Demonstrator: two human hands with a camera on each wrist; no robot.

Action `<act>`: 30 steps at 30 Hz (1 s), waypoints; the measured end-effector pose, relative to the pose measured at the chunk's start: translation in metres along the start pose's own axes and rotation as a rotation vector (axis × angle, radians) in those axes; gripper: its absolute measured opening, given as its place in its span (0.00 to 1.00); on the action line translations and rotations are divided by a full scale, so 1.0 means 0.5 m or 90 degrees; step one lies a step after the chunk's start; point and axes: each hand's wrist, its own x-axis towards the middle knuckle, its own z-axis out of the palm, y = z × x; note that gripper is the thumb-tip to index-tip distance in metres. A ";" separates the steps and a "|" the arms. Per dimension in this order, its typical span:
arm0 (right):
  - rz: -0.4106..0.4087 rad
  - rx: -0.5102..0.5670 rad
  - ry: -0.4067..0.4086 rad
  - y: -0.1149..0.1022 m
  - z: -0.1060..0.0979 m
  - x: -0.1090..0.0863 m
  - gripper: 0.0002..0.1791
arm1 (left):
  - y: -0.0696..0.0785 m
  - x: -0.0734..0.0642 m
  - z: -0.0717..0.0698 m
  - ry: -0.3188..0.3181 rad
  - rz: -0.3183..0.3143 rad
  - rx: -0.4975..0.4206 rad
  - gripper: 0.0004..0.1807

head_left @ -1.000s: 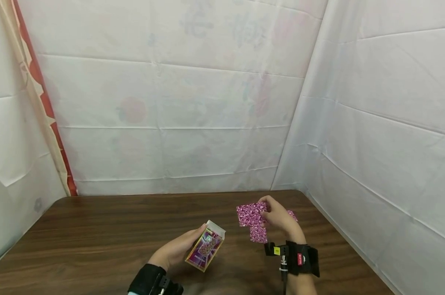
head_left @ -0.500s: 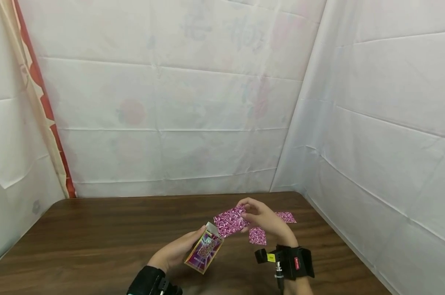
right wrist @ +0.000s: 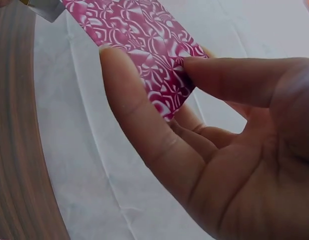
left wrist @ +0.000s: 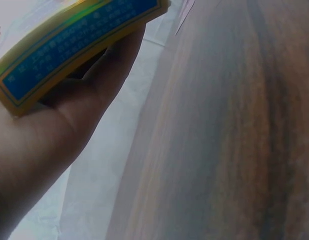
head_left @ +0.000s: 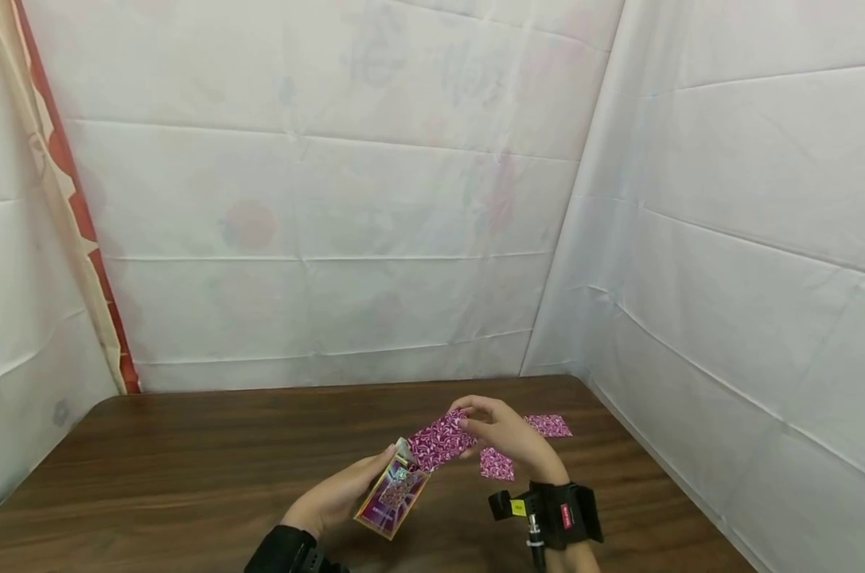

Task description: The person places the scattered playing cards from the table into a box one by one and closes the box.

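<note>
My left hand grips a small purple and gold card box, tilted, its white flap at the upper end. In the left wrist view the box's blue end panel with small print rests against the palm. A pink and white patterned playing card is pinched between the thumb and fingers of my right hand. In the head view that card's lower left end meets the box's mouth; whether it is inside I cannot tell. Whether more cards lie under it is hidden.
Two patches of the same pink cards lie on the brown wooden table: one card below the right hand, another card to its right. White cloth hangs behind the table and along both sides.
My right hand has lifted the pink card off the table and carried it left to the box's mouth. The left hand with the box has stayed almost in place.
</note>
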 end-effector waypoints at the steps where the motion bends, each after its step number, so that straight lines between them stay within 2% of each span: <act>1: -0.005 -0.007 -0.005 0.002 -0.001 0.003 0.13 | 0.001 0.001 -0.001 -0.001 0.001 0.004 0.46; 7: -0.038 -0.044 -0.039 0.002 0.002 0.014 0.14 | 0.007 0.006 0.002 -0.005 0.006 0.020 0.45; 10: -0.037 -0.067 -0.041 0.000 0.007 0.014 0.14 | 0.009 0.007 0.004 -0.002 0.006 0.021 0.45; 15: -0.043 -0.109 -0.013 -0.001 0.015 0.013 0.15 | 0.008 0.007 0.005 -0.001 0.005 0.012 0.45; 24: -0.075 -0.239 0.042 -0.014 0.029 0.010 0.17 | 0.008 0.011 0.005 -0.014 0.011 0.012 0.44; 30: -0.082 -0.260 0.053 -0.013 0.037 0.015 0.16 | 0.004 0.010 0.005 -0.006 0.001 0.014 0.44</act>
